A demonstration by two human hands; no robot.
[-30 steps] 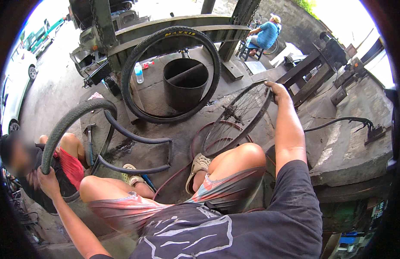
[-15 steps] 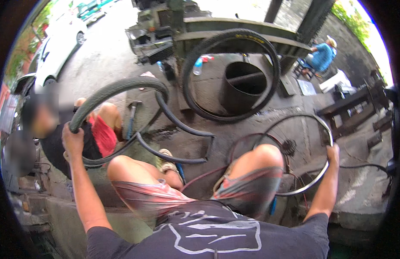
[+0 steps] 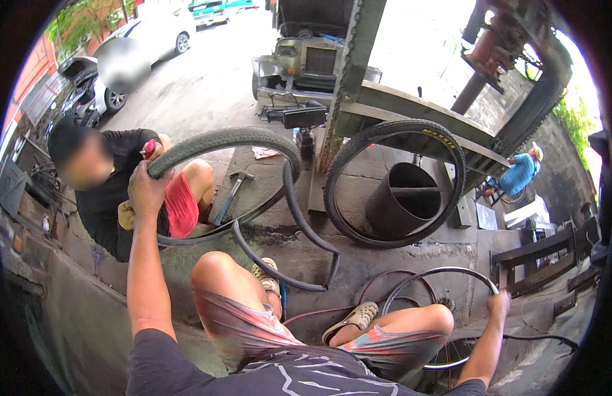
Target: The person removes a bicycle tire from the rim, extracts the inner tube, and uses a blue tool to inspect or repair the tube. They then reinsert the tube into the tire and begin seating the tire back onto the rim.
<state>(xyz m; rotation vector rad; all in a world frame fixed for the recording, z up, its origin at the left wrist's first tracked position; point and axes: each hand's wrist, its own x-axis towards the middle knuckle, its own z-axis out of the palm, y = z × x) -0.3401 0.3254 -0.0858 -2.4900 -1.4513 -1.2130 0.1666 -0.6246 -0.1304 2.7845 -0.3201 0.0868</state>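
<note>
My left hand (image 3: 147, 190) is raised at the left, closed around a black bicycle tire (image 3: 220, 137). From that tire a dark inner tube (image 3: 298, 211) hangs in a loose loop above the floor. Low on the right, my right hand (image 3: 497, 305) grips the rim of a spoked bicycle wheel (image 3: 444, 270) that has no tire on it. A rear sprocket shows at its hub, and my right knee covers part of the wheel. Another bicycle tire (image 3: 331, 191) stands upright ahead, leaning by a metal beam.
A person in red shorts (image 3: 182, 208) crouches close at the left, holding something red. A hammer (image 3: 231, 199) lies beside them. Behind the standing tire is a dark metal drum (image 3: 385, 211). A red hose (image 3: 365, 290) crosses the floor. Another person in blue (image 3: 518, 173) sits far right.
The view has tilted up, showing more of the street and the crouching person. My left hand has moved the tire farther forward. My right hand still holds the wheel.
</note>
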